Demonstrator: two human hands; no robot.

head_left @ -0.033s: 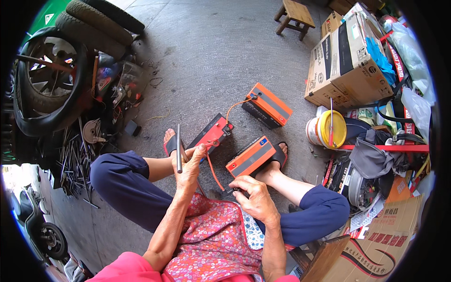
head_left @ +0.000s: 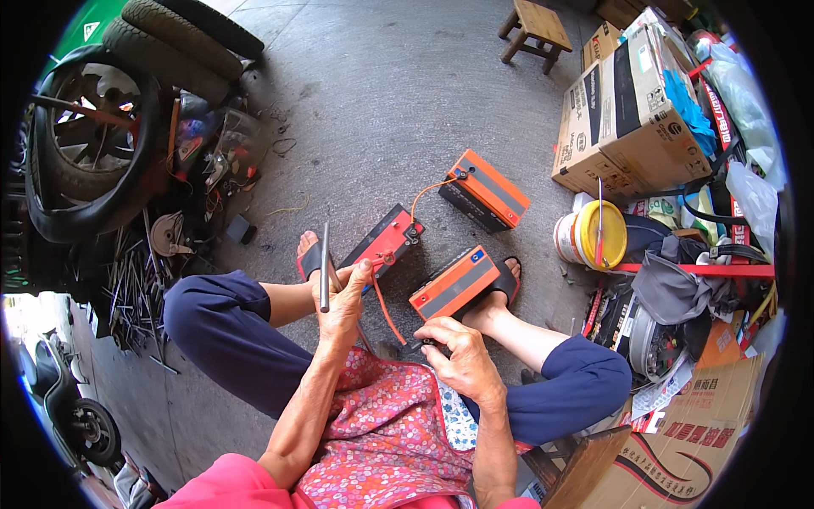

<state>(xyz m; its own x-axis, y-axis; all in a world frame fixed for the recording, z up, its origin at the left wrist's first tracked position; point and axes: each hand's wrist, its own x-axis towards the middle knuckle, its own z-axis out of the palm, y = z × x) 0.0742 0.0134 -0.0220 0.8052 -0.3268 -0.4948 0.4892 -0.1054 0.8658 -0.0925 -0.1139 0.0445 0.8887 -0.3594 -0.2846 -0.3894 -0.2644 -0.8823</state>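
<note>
My left hand (head_left: 342,307) is closed around a grey metal rod (head_left: 325,276) that stands up above the fist. From beside its thumb, a red-orange wire (head_left: 387,312) runs down toward my right hand (head_left: 462,352). The right hand's fingers are closed on a small dark thing (head_left: 431,343), mostly hidden, close to the wire's end. Between my feet lies a black battery with a red top (head_left: 373,246). An orange lead (head_left: 422,197) links it to a black-and-orange battery (head_left: 492,188) farther off. Another orange-topped battery (head_left: 456,284) rests against my right foot.
Tyres and a wheel (head_left: 89,144) are piled at the left above a heap of metal rods (head_left: 140,293). To the right stand a cardboard box (head_left: 606,110) and a yellow-lidded bucket (head_left: 600,227). A wooden stool (head_left: 543,27) is at the far end.
</note>
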